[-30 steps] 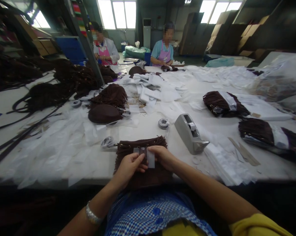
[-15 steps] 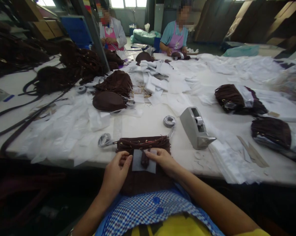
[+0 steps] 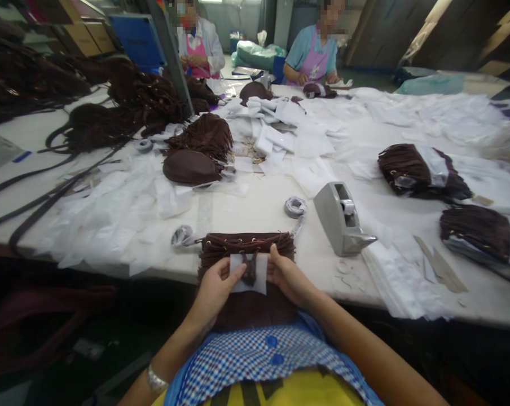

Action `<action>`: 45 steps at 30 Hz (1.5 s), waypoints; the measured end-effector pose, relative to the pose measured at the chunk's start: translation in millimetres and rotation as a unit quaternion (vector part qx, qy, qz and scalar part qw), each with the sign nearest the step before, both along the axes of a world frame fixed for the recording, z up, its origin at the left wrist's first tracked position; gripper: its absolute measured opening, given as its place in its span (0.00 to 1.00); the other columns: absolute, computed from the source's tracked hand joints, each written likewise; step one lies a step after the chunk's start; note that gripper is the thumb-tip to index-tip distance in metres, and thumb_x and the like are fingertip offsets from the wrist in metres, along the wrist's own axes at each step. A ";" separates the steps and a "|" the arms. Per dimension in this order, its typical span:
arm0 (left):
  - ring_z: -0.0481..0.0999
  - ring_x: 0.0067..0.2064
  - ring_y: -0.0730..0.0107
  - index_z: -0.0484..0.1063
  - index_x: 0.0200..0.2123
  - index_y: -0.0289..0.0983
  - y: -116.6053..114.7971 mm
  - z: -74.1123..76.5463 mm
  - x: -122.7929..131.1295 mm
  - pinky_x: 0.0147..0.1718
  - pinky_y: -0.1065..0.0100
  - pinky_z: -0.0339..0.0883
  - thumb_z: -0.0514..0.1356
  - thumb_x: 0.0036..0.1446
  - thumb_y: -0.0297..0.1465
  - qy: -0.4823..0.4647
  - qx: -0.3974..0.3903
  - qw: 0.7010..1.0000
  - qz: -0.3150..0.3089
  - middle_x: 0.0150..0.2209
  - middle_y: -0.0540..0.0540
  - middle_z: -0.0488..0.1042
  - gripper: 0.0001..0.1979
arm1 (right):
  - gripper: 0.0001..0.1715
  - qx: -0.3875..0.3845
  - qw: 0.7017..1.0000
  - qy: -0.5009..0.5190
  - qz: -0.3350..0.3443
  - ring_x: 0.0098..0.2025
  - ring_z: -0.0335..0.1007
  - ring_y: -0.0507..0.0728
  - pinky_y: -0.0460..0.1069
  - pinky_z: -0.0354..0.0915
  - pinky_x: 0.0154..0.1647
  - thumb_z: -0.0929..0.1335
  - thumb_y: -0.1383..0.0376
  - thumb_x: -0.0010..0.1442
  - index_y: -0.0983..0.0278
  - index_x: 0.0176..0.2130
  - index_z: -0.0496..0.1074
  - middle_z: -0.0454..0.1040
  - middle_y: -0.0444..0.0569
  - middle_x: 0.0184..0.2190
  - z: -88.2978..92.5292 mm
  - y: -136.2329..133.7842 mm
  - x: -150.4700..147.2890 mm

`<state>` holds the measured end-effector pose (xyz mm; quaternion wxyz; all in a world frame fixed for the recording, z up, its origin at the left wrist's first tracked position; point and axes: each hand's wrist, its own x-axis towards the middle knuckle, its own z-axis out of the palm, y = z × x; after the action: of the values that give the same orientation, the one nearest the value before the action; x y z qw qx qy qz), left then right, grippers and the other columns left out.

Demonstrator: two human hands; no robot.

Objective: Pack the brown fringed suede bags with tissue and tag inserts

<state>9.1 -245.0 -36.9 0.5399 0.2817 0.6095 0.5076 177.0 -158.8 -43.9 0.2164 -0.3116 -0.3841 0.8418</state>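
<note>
A dark brown fringed bag [image 3: 233, 310] lies at the table's front edge against my body, its drawstring top with small metal eyelets facing away. On its front is a small white sheet [image 3: 261, 276] beneath a brown tassel [image 3: 249, 273]. My left hand [image 3: 215, 287] is closed at the sheet's left side, its thumb reaching over to the tassel. At the right side, my right hand [image 3: 291, 279] grips the sheet's edge, thumb up and fingers partly hidden. Wrapped strap ends, one a coil [image 3: 295, 207] and the other a bundle [image 3: 181, 235], lie beside the bag.
A grey tape dispenser [image 3: 342, 220] stands to the right, near clear plastic bags [image 3: 394, 276] and scissors-like metal blades [image 3: 439, 265]. Wrapped fringed bags [image 3: 422, 172] lie further right. White sheets [image 3: 276, 132] are heaped mid-table. Two people work at the far side.
My left thumb has moved right onto the sheet and tassel. My right hand has drawn back from the tassel to the sheet's right edge. The view has shifted slightly.
</note>
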 end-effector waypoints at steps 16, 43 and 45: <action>0.77 0.44 0.64 0.75 0.43 0.38 -11.8 -8.6 9.8 0.41 0.66 0.72 0.61 0.62 0.38 0.291 0.088 0.950 0.066 0.42 0.45 0.78 0.11 | 0.21 0.179 0.967 -0.169 -0.064 0.22 0.70 0.50 0.44 0.67 0.23 0.75 0.50 0.52 0.65 0.30 0.71 0.74 0.43 0.23 -7.0 -17.5 -21.7; 0.81 0.47 0.54 0.74 0.46 0.35 -12.6 -0.6 -8.2 0.43 0.62 0.77 0.68 0.50 0.46 0.090 -0.023 0.996 -0.009 0.46 0.39 0.80 0.26 | 0.25 0.064 0.989 -0.056 -0.122 0.27 0.67 0.49 0.46 0.70 0.34 0.75 0.47 0.51 0.68 0.34 0.81 0.73 0.44 0.25 -4.7 -25.5 -33.7; 0.80 0.48 0.54 0.74 0.46 0.35 -8.0 -6.0 -8.0 0.45 0.63 0.76 0.71 0.45 0.46 0.052 -0.039 0.998 -0.010 0.46 0.40 0.80 0.29 | 0.27 0.072 0.989 -0.062 -0.114 0.26 0.67 0.49 0.47 0.70 0.34 0.75 0.46 0.51 0.67 0.34 0.81 0.73 0.43 0.25 -3.2 -24.6 -33.7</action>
<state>1.0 -253.0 -42.9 0.5234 0.2927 0.6530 0.4626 143.3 -183.5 -47.1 0.3085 -0.3882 -0.4183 0.7610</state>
